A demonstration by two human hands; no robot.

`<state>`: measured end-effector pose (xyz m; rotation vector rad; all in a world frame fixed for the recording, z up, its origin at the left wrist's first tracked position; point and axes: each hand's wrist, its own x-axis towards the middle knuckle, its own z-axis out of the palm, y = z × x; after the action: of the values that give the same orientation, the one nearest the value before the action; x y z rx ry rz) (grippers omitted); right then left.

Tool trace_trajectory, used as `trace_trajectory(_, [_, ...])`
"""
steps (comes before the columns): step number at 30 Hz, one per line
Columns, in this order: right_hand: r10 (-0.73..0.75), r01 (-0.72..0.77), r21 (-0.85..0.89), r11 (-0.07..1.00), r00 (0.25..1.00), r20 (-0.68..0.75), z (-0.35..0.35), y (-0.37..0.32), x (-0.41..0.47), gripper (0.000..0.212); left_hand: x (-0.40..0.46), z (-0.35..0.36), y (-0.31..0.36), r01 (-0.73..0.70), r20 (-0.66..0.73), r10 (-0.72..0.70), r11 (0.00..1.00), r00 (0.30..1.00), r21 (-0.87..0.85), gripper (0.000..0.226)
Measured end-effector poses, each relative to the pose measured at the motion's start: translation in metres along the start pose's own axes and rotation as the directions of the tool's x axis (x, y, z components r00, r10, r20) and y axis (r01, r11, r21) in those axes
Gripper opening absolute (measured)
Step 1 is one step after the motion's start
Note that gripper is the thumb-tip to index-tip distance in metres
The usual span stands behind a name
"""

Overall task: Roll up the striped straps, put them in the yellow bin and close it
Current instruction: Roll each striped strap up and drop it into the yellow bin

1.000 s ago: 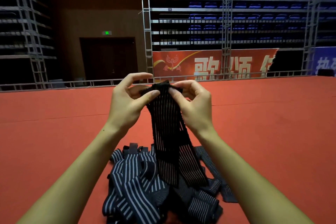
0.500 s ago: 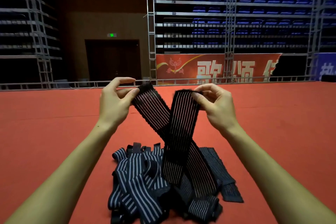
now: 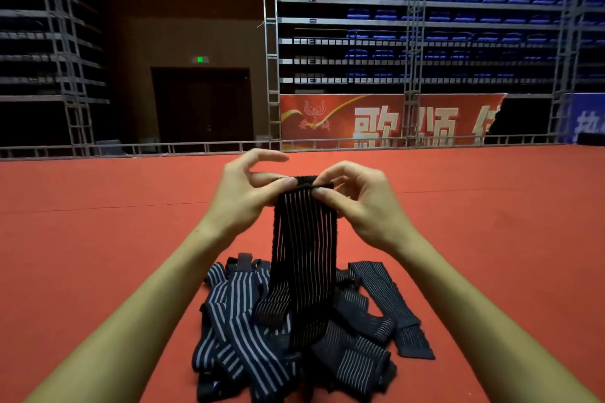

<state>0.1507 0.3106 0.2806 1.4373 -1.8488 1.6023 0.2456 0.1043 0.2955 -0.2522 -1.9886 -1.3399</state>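
A broad red floor [image 3: 98,255] spreads before me, edged at the far side by a low metal rail [image 3: 131,149]; behind it rise tiers of blue seats [image 3: 458,6] in metal framing, a red banner [image 3: 386,119] with large white characters, and a dark double door [image 3: 201,105] beneath a small green sign [image 3: 200,59]. On the floor just in front of me lies the heap of striped straps [image 3: 248,334], dark bands with pale stripes tangled over one another, one flat end [image 3: 409,337] trailing off to the right. From the middle of that heap one black striped strap [image 3: 304,245] runs straight up, its lower part still in the pile and its top edge doubled over between my hands. My left hand [image 3: 242,196] pinches the strap's upper left corner between thumb and curled fingers, the index finger arched free above. My right hand [image 3: 360,203] pinches the upper right corner, thumb pressed on the near face and fingers curled behind. Both hands are close together at the folded top. The yellow bin does not show in this view.
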Motion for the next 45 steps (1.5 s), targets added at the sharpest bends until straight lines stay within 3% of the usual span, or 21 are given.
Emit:
trace_trajectory(6, [0.081, -0.075, 0.068, 0.995, 0.991, -0.103, 0.012, 0.004, -0.006, 0.012, -0.014, 0.003, 0.003, 0.078, 0.078, -0.068, 0.989, 0.995, -0.123, 0.031])
trace_trajectory(12, [0.138, -0.132, 0.048, 0.990, 0.979, -0.147, 0.016, 0.005, -0.012, 0.007, -0.021, 0.003, -0.002, 0.112, 0.139, -0.093, 0.984, 0.986, -0.140, 0.028])
trace_trajectory(22, [0.339, -0.287, 0.252, 0.924, 0.920, -0.196, 0.028, 0.009, -0.016, 0.006, -0.032, 0.010, -0.012, 0.100, 0.143, -0.068, 0.967, 0.987, -0.234, 0.031])
trace_trajectory(28, [0.302, -0.228, 0.294, 0.928, 0.922, -0.241, 0.029, 0.003, -0.015, 0.011, -0.031, 0.015, -0.006, 0.067, 0.055, -0.057, 0.975, 0.997, -0.210, 0.031])
trace_trajectory(31, [0.293, -0.199, 0.327, 0.924, 0.917, -0.269, 0.029, 0.004, -0.015, 0.030, -0.026, 0.015, -0.005, 0.004, -0.007, -0.005, 0.985, 1.000, -0.171, 0.042])
trace_trajectory(37, [0.312, -0.257, 0.369, 0.893, 0.945, -0.097, 0.038, 0.025, -0.036, 0.050, -0.015, 0.010, 0.000, -0.060, -0.056, 0.050, 0.980, 0.997, -0.190, 0.039])
trace_trajectory(42, [0.177, -0.088, 0.366, 0.927, 0.960, -0.217, 0.042, 0.017, -0.034, 0.062, -0.020, 0.015, -0.006, -0.045, 0.009, 0.048, 0.982, 0.999, -0.184, 0.036])
trace_trajectory(45, [0.072, 0.006, 0.297, 0.955, 0.965, -0.251, 0.041, 0.009, -0.020, 0.067, -0.028, 0.017, -0.013, -0.051, -0.039, 0.043, 0.977, 0.998, -0.209, 0.045])
